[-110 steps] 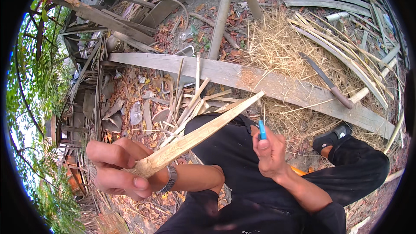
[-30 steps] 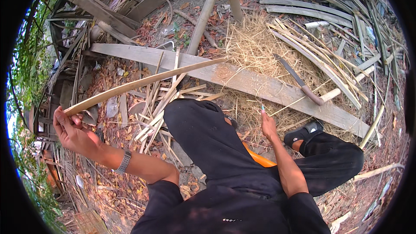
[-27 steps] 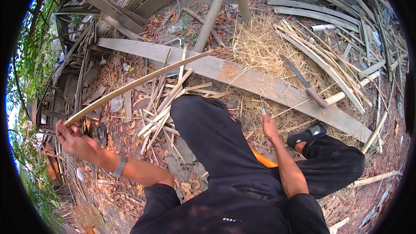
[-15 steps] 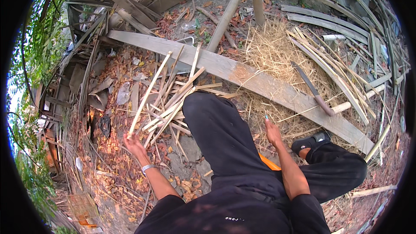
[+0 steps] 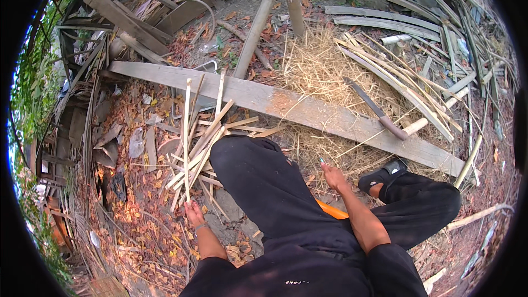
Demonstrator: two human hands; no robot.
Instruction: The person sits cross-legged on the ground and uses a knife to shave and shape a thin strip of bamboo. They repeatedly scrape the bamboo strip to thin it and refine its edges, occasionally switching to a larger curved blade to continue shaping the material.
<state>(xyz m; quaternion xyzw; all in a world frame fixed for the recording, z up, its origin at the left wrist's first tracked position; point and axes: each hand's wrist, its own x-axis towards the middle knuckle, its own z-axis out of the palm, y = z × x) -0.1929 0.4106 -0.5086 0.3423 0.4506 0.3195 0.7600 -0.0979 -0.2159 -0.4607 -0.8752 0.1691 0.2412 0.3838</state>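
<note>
One long pale bamboo strip [image 5: 186,137], seemingly split.

bamboo strip [image 5: 186,137] | long, pale, thin | lying on split-bamboo pile

left hand [image 5: 193,213]: lower left, arm stretched forward, fingers closed | right hand [image 5: 332,175]: centre right, forearm angled up-left, fingers curled
</note>
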